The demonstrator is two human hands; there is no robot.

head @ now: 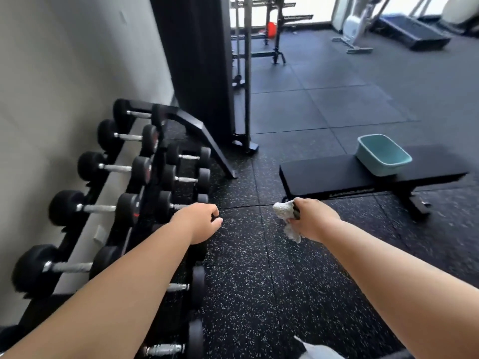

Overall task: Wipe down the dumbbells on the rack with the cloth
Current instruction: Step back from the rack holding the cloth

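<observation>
1. Dumbbell rack (155, 141) runs along the wall on my left, two tiers, black dumbbells (114, 167) with metal handles.
2. Black bench (337, 174) to the right, teal tub (383, 156) on top.
3. My left hand (199, 221) is curled into a loose fist, empty, over the rack's front edge.
4. My right hand (313, 218) is clenched around the white cloth (286, 216), above the floor, apart from the rack.
</observation>
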